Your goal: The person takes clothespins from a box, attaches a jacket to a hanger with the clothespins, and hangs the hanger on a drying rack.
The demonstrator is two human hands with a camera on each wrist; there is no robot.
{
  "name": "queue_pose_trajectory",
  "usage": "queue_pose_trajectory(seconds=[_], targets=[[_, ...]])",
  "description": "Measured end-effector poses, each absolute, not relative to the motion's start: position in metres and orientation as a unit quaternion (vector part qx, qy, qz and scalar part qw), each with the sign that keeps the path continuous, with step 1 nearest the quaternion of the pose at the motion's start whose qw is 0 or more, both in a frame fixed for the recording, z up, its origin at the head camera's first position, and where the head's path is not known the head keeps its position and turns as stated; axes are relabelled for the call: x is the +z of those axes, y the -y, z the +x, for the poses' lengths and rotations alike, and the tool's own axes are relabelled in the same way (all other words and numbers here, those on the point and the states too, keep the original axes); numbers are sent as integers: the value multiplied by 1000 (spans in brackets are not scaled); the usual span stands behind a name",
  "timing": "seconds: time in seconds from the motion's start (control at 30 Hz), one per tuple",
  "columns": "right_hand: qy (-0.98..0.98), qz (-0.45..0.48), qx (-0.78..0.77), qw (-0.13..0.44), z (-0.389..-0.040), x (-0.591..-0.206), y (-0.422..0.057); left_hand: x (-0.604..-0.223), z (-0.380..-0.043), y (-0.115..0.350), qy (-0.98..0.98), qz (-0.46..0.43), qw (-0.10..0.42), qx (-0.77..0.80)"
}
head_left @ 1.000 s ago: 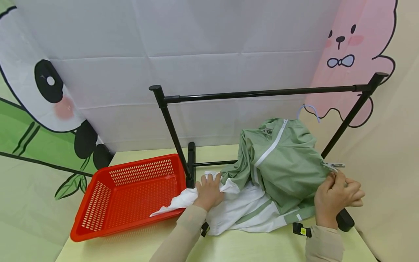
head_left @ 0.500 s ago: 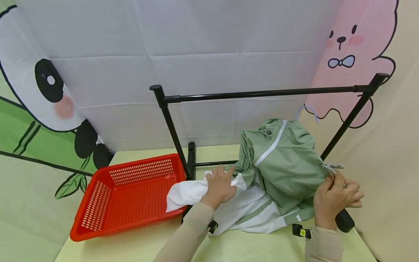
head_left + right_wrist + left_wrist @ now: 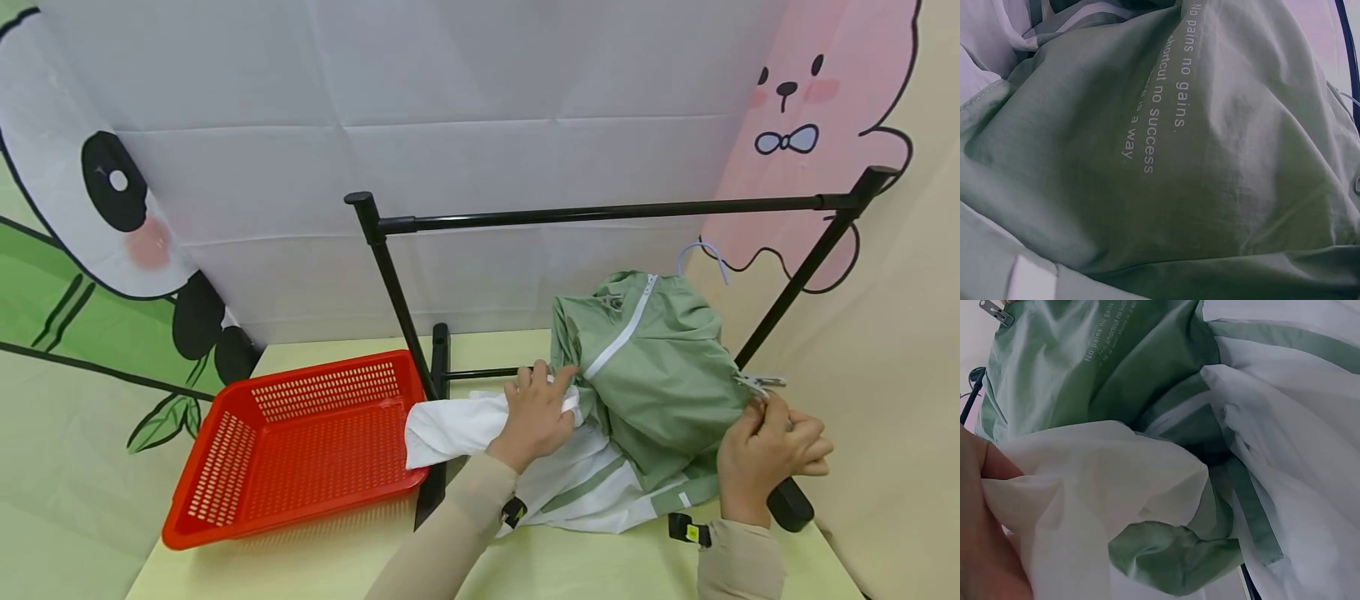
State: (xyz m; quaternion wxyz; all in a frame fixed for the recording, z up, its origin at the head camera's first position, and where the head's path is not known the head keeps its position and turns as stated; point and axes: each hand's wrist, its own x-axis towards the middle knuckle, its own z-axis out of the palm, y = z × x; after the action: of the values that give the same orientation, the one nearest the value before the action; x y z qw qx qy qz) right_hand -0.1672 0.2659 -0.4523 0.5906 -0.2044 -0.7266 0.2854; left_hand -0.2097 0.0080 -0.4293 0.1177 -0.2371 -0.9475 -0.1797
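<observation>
A green and white jacket (image 3: 660, 375) with a white zipper lies bunched on the table, its printed green panel facing up in both wrist views. My left hand (image 3: 534, 419) grips a white sleeve (image 3: 457, 429), whose loose end hangs over the basket rim. In the left wrist view, white cloth is pinched by the thumb (image 3: 985, 519), with a green cuff (image 3: 1175, 556) below. My right hand (image 3: 776, 454) pinches at a metal clip (image 3: 761, 383) on the jacket's right edge. A second clip (image 3: 613, 302) sits near the top. Behind the jacket rises a pale blue hanger hook (image 3: 703, 250).
A black rack (image 3: 600, 214) stands over the jacket, its bar above and its posts on either side. The red basket (image 3: 322, 467) sits at the left against the rack's left post. A patterned cloth (image 3: 525, 67) hangs behind the table (image 3: 570, 567).
My left hand has moved to the right and slightly up with the white sleeve, drawing its loose end partly out of the basket. My right hand stays at the clip.
</observation>
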Motion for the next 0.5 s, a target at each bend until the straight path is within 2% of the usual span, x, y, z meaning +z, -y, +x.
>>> queue_pose_trajectory(seconds=[0.37, 0.5], targets=[[727, -196, 284, 594, -167, -454, -264, -434, -207, -21, 932, -275, 169, -164], [728, -190, 285, 594, -167, -454, -263, -440, -209, -20, 929, -280, 172, -171]])
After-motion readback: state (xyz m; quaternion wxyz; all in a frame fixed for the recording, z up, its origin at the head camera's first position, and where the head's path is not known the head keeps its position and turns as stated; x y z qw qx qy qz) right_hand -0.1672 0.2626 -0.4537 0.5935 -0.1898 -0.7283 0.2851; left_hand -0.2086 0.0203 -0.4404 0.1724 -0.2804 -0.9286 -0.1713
